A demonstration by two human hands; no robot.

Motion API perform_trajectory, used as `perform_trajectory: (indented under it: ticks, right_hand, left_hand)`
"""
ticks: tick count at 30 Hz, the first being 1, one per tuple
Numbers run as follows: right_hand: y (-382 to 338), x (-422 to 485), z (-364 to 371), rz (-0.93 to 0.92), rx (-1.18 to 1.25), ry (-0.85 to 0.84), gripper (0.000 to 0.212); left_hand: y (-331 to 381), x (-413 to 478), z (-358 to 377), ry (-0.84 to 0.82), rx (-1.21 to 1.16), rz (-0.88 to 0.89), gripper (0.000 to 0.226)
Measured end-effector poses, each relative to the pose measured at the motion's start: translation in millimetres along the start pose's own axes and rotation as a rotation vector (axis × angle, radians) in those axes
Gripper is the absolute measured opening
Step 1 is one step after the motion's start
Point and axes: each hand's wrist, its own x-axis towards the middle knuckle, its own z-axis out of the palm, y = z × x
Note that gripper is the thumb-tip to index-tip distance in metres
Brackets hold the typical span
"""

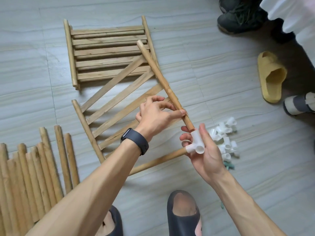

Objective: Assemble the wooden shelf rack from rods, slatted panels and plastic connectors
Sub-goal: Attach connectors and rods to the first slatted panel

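Right hand (204, 155) is curled round a white connector (196, 143), holding it above the floor (238, 92). Left hand (156, 114) pinches a rod (162, 82) between thumb and fingers, just up-left of the connector. The rod's lower end meets the connector's top socket; how deep it sits cannot be told. A second rod (156, 161) enters the connector from lower left. Spare connectors (225, 138) lie heaped just right of it. Loose rods (34, 167) lie well to its left, and a panel (109, 53) lies flat further up-left.

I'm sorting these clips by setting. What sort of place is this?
Probably a room at home, not a workshop: a pale tiled floor, a loose yellow slipper and dark shoes, and wooden rods laid out on the ground.
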Motion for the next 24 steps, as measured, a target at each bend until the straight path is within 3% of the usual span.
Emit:
perform_trajectory:
  ticks: [5,11,16,21,24]
  right_hand:
    - [-11,-3,11,-0.113,-0.084,-0.006,0.046]
    - [-21,-8,20,0.093,0.085,-0.203,0.047]
    - [-16,-17,33,0.184,0.288,-0.281,0.030]
    - [-15,-18,48,0.045,0.258,-0.213,0.029]
    - [-17,-20,52,-0.028,0.214,-0.189,0.048]
  left_hand:
    - [2,-4,-19,-0.025,-0.130,0.047,0.035]
    - [-1,-11,-23,-0.051,-0.235,0.098,0.038]
    - [-6,-12,-24,-0.090,-0.287,0.110,0.045]
    - [-1,-21,-25,-0.150,-0.242,0.144,0.041]
    - [8,-17,-34,-0.105,-0.258,0.148,0.041]
